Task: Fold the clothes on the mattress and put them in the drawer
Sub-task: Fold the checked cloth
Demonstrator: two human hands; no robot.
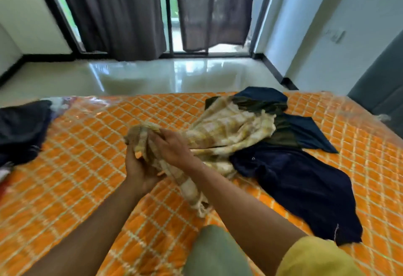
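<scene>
At the centre of the frame both hands work on a cream-and-yellow checked cotton cloth. The left hand sits below, palm up, its fingers curled round a bunched end of the cloth. The right hand lies over the top, its fingers wrapped round the same gathered end. The rest of the cloth trails toward the right of centre, draped over the pile of garments there, while a loose tail hangs down between the forearms. Gripping it at one end likely serves to find an edge or corner, so the cloth can be drawn free of the pile and spread for folding.

The orange quilted mattress with a pale diamond grid fills the lower half of the frame. On it, right of centre, a dark navy shirt lies flat but rumpled, and a dark olive garment lies partly under the checked cloth. At the left edge a heap of dark clothing rests apart. No drawer is in view, so folding looks barely begun. Grey curtains hang in the upper part of the frame beyond a glossy pale floor.
</scene>
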